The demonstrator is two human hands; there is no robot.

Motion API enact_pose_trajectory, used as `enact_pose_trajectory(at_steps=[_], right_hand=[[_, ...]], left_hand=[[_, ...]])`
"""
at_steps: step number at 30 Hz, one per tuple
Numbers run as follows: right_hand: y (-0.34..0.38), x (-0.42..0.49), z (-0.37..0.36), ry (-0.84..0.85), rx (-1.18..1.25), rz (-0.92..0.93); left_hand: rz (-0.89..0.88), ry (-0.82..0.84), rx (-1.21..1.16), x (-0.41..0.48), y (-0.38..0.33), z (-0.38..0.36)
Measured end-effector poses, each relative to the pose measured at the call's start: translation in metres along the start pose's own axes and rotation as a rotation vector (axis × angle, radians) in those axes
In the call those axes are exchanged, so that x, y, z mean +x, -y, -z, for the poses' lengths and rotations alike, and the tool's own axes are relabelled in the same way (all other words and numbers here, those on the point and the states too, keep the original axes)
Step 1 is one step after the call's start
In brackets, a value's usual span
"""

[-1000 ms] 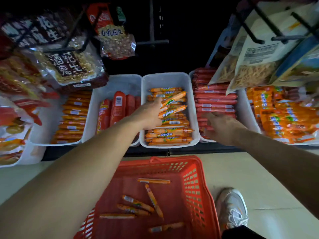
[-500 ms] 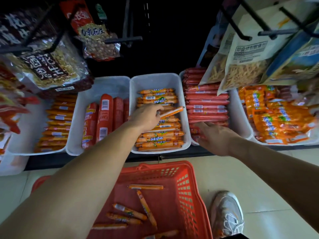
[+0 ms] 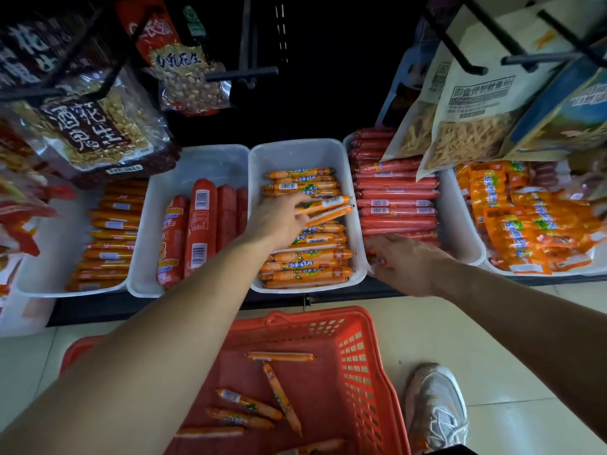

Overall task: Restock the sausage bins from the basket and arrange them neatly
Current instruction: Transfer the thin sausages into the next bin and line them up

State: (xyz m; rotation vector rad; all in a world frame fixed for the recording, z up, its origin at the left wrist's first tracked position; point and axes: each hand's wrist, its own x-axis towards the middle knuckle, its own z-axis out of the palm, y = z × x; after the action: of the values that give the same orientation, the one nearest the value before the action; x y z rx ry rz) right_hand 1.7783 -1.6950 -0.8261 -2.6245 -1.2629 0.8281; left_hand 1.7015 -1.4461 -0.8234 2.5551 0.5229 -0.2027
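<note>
My left hand [image 3: 279, 221] reaches over the middle white bin [image 3: 295, 152] and holds two orange sausages [image 3: 328, 207] above the rows of orange sausages [image 3: 305, 257] stacked inside. My right hand [image 3: 405, 261] rests at the front edge of the bin of red sausages [image 3: 397, 192], its fingers curled over the rim on a red sausage. The red basket [image 3: 354, 356] stands on the floor below, with several loose orange sausages [image 3: 249, 403] in it.
A bin of thick red sausages [image 3: 200, 224] and a bin of thin orange ones [image 3: 108, 234] stand to the left. Orange packets [image 3: 525, 218] fill a bin at the right. Snack bags [image 3: 476, 110] hang from hooks above. My shoe [image 3: 437, 405] is beside the basket.
My left hand has moved farther back over the middle bin with the orange sausages it holds. My right hand has stayed at the red sausage bin's front. The view shifted slightly.
</note>
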Motion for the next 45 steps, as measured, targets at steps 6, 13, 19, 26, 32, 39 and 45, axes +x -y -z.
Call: enact_pose_trajectory(at_steps=[6, 13, 19, 26, 32, 39, 45], right_hand=[[0.003, 0.002, 0.000, -0.003, -0.001, -0.009], [0.005, 0.002, 0.003, 0.019, 0.012, -0.015], [0.011, 0.001, 0.006, 0.044, -0.038, -0.035], [0.047, -0.025, 0.031, 0.083, -0.302, -0.024], [0.119, -0.071, 0.040, 0.097, -0.316, 0.079], [0.189, -0.102, -0.057, 0.246, -0.253, 0.172], [0.198, -0.099, -0.163, 0.421, -0.152, 0.060]], left_hand=[[-0.048, 0.002, 0.144, 0.002, 0.004, -0.022], [-0.036, 0.058, 0.073, 0.002, 0.022, -0.015], [-0.060, 0.121, 0.030, -0.016, 0.018, -0.019], [-0.033, 0.070, -0.065, -0.105, 0.011, 0.016], [0.077, 0.070, -0.063, -0.215, 0.029, 0.047], [0.285, 0.361, 0.016, -0.301, 0.090, -0.012], [0.272, 0.481, 0.074, -0.344, 0.141, -0.076]])
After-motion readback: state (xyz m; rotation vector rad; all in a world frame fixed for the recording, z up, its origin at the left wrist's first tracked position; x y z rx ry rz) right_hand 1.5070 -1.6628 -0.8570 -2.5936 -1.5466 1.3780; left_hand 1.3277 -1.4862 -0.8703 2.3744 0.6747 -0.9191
